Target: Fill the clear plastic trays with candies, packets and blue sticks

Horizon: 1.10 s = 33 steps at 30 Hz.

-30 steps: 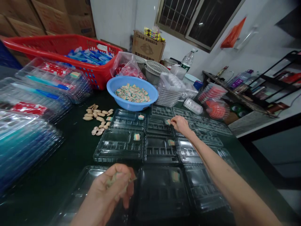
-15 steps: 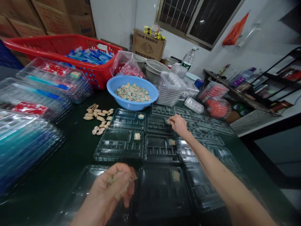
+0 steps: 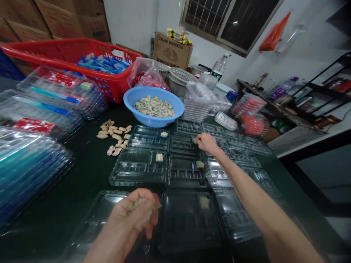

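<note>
Dark green table point(image 3: 82, 171); clear trays point(image 3: 138, 168), blue bowl point(image 3: 131, 100), red basket point(image 3: 115, 86).

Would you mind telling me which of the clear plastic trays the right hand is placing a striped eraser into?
The right hand reaches the clear plastic tray in the far row's middle, just below the blue bowl; its neighbours already hold one eraser apiece, untouched.

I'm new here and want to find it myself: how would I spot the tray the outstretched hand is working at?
Start at the blue bowl of striped candies. Just in front of it lies a row of clear plastic trays. The right hand rests on the second tray, pressing a candy into its corner; the neighbours' candies lie untouched.
</note>
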Each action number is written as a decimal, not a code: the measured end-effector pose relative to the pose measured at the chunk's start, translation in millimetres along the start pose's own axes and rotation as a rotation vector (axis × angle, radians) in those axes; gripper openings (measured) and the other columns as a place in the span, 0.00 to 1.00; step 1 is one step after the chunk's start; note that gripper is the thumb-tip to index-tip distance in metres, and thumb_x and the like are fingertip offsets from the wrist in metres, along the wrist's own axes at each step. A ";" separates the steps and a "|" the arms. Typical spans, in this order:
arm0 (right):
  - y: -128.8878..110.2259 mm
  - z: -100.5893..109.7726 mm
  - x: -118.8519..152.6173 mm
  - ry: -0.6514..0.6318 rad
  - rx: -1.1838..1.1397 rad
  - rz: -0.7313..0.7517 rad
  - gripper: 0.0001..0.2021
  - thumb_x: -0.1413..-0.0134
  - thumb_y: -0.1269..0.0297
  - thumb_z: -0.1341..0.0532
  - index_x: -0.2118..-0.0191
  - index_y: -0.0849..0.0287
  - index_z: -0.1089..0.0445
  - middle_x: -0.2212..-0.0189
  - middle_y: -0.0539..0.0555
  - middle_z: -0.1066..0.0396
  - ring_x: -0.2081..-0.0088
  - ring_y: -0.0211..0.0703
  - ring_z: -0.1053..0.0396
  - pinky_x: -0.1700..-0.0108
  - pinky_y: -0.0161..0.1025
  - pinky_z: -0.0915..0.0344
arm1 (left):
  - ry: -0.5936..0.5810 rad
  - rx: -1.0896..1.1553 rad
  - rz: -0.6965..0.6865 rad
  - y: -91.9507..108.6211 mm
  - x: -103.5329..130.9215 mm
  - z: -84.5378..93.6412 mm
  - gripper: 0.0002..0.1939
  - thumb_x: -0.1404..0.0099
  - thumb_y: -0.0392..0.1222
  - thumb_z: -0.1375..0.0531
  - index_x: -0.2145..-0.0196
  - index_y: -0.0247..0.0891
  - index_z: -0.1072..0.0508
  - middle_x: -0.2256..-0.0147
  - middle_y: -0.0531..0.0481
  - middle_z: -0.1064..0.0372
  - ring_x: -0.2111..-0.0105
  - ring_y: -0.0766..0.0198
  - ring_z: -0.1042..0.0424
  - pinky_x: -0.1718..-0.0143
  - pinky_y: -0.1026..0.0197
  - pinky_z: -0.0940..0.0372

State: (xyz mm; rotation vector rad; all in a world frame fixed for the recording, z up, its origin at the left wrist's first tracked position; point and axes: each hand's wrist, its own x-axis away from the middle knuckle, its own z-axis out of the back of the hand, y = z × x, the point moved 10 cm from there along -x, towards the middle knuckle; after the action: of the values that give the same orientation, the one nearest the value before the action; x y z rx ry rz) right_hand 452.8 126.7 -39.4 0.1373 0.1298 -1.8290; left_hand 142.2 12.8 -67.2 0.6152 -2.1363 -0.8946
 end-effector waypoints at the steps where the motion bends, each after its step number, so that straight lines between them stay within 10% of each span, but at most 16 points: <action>1: 2.6 0.2 -1.6 -0.010 -0.023 -0.009 0.08 0.49 0.63 0.44 0.69 0.55 0.27 0.71 0.52 0.28 0.68 0.42 0.33 0.69 0.33 0.43 | -0.002 0.002 0.005 -0.2 0.0 -0.4 0.09 0.42 0.45 0.41 0.72 0.37 0.33 0.71 0.51 0.36 0.77 0.69 0.40 0.81 0.67 0.43; 15: 10.8 3.6 -1.0 0.031 -0.123 -0.132 0.07 0.53 0.61 0.42 0.72 0.55 0.28 0.75 0.49 0.29 0.72 0.39 0.34 0.72 0.32 0.45 | 0.070 -0.004 -0.046 6.5 5.3 -3.5 0.11 0.44 0.47 0.40 0.73 0.36 0.33 0.72 0.49 0.35 0.79 0.70 0.41 0.83 0.69 0.44; 33: -6.6 3.3 1.6 0.043 -0.076 0.153 0.11 0.49 0.70 0.46 0.64 0.55 0.28 0.65 0.52 0.31 0.64 0.40 0.35 0.64 0.32 0.43 | 0.122 0.035 -0.077 10.6 7.4 1.8 0.10 0.46 0.44 0.38 0.73 0.35 0.33 0.72 0.50 0.37 0.79 0.71 0.40 0.84 0.70 0.44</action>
State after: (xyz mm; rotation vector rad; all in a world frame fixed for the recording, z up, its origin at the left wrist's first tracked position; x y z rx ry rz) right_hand 445.9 126.4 -36.3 0.1296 0.2131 -1.6666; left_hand 134.7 15.6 -56.8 0.7550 -2.0347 -0.8408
